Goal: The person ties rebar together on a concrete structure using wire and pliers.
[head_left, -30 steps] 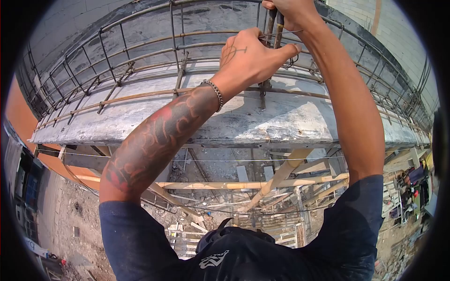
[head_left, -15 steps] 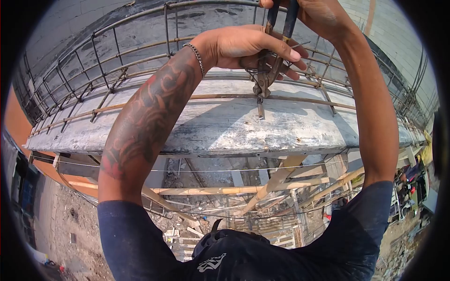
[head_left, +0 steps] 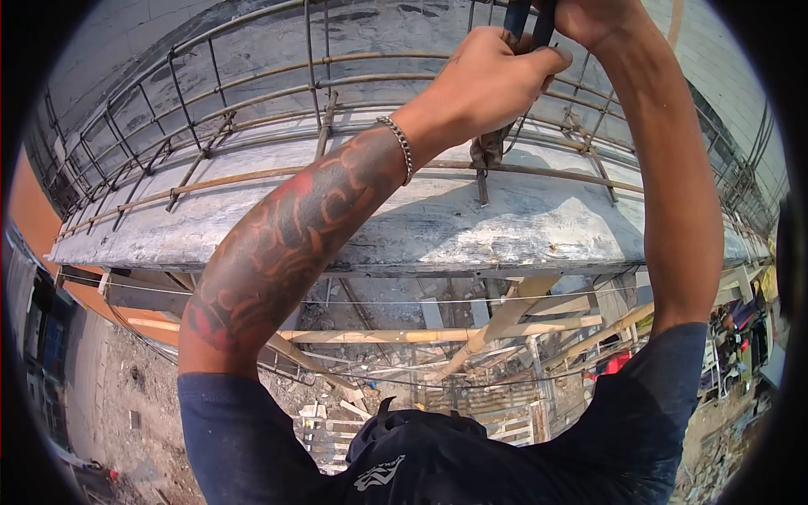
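At the top edge, my right hand is closed round the dark handles of a pair of pincers, partly cut off by the frame. My left hand is closed beside the handles, thumb and fingers pinched on a thin dark wire that curves down towards the jaws; its grip is partly hidden. The pincers point down, their jaws at a bar crossing of the rebar cage. A short bar end sticks out below the jaws, over the pale board.
The weathered board runs across the view beneath the cage. Below its front edge are bamboo poles, a taut string and rubble-strewn ground far down. Grey block walls stand behind, with clutter at the lower right.
My left hand has gone from open, spread fingers behind the pincers to a closed pinch, higher and further right. The pincers have shifted slightly right and now stand more upright.
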Action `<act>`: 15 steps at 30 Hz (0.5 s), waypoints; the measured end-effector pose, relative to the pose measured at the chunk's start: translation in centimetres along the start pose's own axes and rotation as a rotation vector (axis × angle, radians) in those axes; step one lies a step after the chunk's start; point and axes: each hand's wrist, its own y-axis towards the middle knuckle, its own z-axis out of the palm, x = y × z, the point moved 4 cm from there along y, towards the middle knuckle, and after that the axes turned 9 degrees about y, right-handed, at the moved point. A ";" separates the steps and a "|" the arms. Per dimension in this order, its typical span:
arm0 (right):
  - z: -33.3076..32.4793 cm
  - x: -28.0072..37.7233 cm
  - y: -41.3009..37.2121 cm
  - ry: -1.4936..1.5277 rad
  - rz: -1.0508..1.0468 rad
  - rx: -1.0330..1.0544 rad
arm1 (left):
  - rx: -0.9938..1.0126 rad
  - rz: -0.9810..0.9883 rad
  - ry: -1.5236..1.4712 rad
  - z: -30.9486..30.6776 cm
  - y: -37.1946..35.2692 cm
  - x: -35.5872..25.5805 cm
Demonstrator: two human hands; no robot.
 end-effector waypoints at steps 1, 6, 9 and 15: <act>0.0 0.0 0.1 0.003 -0.004 0.005 | 0.006 0.032 0.022 -0.5 0.5 0.0; -2.0 1.7 -1.9 0.122 -0.014 0.185 | 0.849 0.121 -0.303 1.0 3.8 -1.5; 0.9 2.0 -2.6 -0.014 -0.070 0.083 | -0.218 -0.031 0.300 1.7 3.3 -1.1; -0.8 1.5 -2.1 -0.239 -0.131 -0.343 | 0.135 0.063 0.154 -0.7 3.1 -1.9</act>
